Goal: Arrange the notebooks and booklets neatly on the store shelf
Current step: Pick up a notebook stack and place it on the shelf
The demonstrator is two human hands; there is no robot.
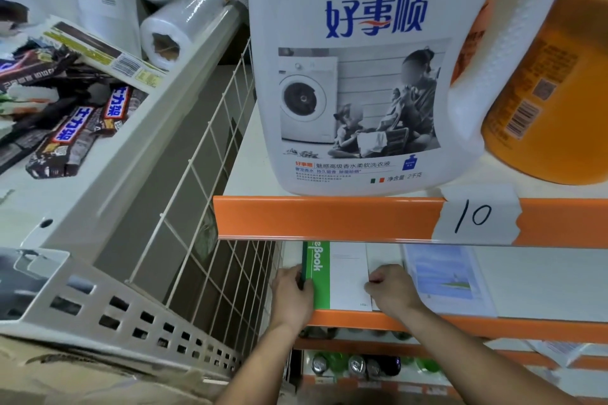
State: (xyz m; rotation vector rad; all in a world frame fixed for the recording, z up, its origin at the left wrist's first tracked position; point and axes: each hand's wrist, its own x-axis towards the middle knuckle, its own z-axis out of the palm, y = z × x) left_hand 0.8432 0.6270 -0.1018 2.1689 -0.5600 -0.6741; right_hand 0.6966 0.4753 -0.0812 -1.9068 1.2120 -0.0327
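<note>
A green-and-white notebook point(332, 273) lies flat on the lower shelf point(543, 283), its green spine side to the left. My left hand point(292, 294) grips its left edge, fingers curled round the spine. My right hand point(391, 289) has its fingers curled onto the notebook's right edge, where a second white booklet point(383, 255) shows beneath. A booklet with a pale blue picture cover point(447, 279) lies flat just to the right. The orange shelf lip above hides the tops of all three.
A white detergent jug point(358, 69) and an orange bottle point(543, 82) stand on the upper shelf, with a taped "10" label point(477, 214) on its orange lip. A wire grid panel point(210, 207) bounds the left side. Beyond it are a bin of chocolate bars point(65, 128) and paper rolls point(174, 33). Cans point(355, 365) stand below.
</note>
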